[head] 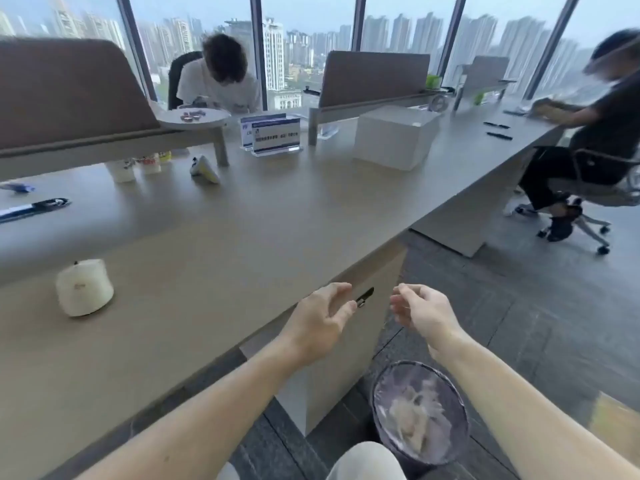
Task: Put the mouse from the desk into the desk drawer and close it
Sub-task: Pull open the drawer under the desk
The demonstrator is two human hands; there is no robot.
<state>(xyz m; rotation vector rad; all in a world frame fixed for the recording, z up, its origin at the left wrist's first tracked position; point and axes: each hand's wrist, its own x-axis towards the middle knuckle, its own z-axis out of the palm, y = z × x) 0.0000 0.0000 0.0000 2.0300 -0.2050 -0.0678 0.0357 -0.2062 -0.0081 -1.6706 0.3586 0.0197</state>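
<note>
A small white object with a dark mark, which may be the mouse (204, 168), lies on the grey-beige desk (263, 220) far ahead, near the partition's leg. Below the desk's near edge is the drawer front (377, 278) with a dark handle (365, 296); the drawer looks shut. My left hand (322, 317) hovers right by the handle, fingers apart and curled, holding nothing. To the right of the handle and apart from it, my right hand (422, 310) is also open with nothing in it. Both forearms reach in from the bottom.
A white yarn cone (85, 287) stands on the desk at left. A lined waste bin (420, 410) sits on the floor beside the drawer unit. Farther back are sign holders (273, 133), a white box (394, 136), pens (34, 207), partitions and two seated people.
</note>
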